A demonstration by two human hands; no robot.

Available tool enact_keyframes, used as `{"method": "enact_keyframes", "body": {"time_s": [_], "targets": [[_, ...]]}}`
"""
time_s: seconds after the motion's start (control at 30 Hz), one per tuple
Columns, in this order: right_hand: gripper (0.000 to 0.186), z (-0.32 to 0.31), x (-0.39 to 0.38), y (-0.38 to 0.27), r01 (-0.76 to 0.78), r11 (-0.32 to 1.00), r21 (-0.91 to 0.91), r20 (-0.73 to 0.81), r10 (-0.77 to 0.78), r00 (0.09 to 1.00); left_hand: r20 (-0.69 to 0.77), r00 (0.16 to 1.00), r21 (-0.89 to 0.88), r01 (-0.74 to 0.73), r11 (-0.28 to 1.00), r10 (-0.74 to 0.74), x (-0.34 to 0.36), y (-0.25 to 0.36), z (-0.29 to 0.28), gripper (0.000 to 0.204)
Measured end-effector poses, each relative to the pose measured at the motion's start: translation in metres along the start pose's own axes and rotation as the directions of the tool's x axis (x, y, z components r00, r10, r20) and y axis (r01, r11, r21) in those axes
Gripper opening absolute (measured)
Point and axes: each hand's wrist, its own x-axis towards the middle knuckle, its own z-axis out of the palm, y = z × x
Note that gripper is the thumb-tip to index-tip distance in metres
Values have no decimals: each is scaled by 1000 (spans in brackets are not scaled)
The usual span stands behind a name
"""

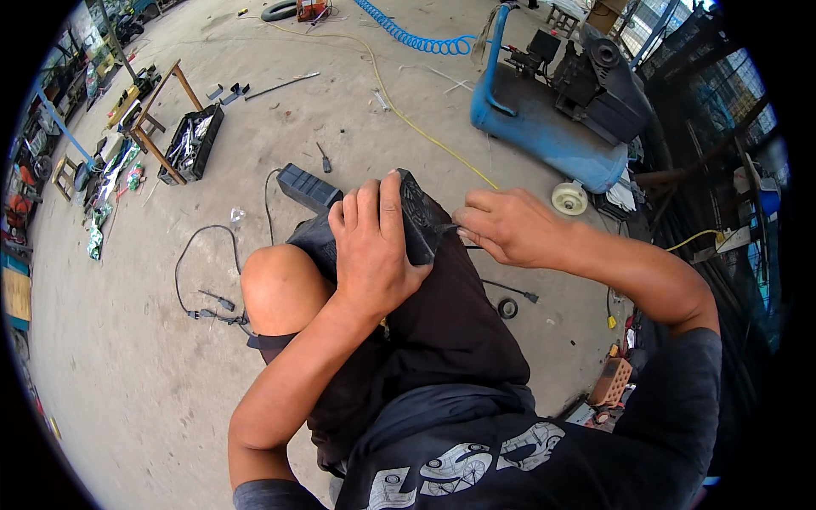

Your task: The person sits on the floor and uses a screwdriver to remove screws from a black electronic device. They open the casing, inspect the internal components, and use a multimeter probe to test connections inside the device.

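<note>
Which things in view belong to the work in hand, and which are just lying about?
In hand: black block-shaped thing, held by the left hand; thin dark piece, kind unclear, in the right hand.

Apparently just about, untouched: screwdriver-like tool; black crate; orange brick; blue tank.

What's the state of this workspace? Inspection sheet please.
Surface: concrete floor, scuffed.
Job's things: black case over the lap; thin dark piece at its edge, type unclear; dark ribbed piece nearby, attachment unclear.
Clutter: screwdriver, tool-filled black crate, orange brick.
Hands: left hand grips the case; right hand pinches the thin piece.
Cables: black cord looped at left; yellow line, blue coiled hose beyond.
Surroundings: blue compressor tank, upper right.
</note>
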Motion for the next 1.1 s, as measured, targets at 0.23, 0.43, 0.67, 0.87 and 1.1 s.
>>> {"method": "enact_keyframes", "body": {"time_s": [0.23,0.43,0.67,0.87,1.1], "targets": [[16,-12,11,4,96,995,-15,85,-94,992,-26,1000,-12,-9,1000,9,-3,2,3,112],[20,0,15,8,-9,986,168,130,-14,991,-44,997,-11,-64,998,64,-3,1,5,108],[27,6,17,5,-304,880,365,260,217,941,-44,998,-1,-52,999,52,-4,1,7,105],[30,25,12,7,-430,638,639,286,321,903,-35,998,7,-47,999,47,-4,0,9,104],[24,16,18,-2,-742,-168,649,727,425,539,-22,999,49,-49,998,50,-8,1,12,103]]}}
